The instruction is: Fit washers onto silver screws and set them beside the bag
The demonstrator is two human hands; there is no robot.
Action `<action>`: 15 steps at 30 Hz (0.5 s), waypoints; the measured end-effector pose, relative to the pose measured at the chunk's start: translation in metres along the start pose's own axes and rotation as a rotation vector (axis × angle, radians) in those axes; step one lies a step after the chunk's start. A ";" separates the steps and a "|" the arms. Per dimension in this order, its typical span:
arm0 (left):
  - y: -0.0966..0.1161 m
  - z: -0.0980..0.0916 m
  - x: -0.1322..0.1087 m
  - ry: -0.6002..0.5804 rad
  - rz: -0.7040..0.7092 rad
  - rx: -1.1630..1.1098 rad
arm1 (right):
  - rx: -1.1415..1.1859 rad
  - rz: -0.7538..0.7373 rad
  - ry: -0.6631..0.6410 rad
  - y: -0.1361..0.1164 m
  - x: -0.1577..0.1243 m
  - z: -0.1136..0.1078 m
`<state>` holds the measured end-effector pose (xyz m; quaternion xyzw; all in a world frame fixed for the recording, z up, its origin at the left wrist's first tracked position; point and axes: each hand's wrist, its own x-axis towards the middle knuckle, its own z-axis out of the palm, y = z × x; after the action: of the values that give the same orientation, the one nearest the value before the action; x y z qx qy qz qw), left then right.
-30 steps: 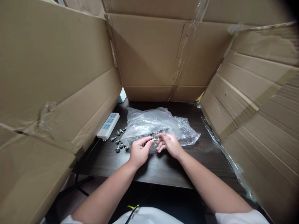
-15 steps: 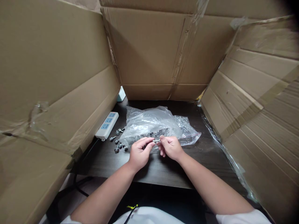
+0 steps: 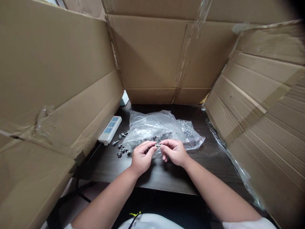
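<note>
Between my two hands, above the near side of a clear plastic bag, is a small metal screw lying roughly sideways. My left hand pinches its left end between thumb and fingertips. At the other end, my right hand has its thumb and forefinger closed on the shank. Dark small parts show inside the bag just beyond my fingers. Several loose screws with dark washers lie on the table left of my left hand.
A white power strip stands at the left of the dark table, with a small white box behind it. Cardboard walls rise at the left, back and right.
My right thumb and fingers have shifted slightly on the screw, so more of its shank shows. My left hand keeps its pinch, and the view has tilted a little.
</note>
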<state>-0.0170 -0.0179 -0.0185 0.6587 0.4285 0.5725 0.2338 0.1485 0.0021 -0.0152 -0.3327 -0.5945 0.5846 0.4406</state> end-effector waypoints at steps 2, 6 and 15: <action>0.000 0.000 0.000 -0.004 0.016 0.007 | -0.066 0.040 -0.009 0.002 0.001 -0.002; 0.000 0.001 0.000 0.001 0.012 0.003 | -0.017 0.081 -0.036 0.002 0.004 -0.005; 0.002 0.000 0.000 -0.003 -0.019 -0.008 | 0.049 -0.047 -0.001 -0.007 0.000 0.000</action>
<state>-0.0166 -0.0194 -0.0171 0.6547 0.4321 0.5708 0.2425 0.1496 0.0011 -0.0087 -0.3073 -0.5878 0.5888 0.4620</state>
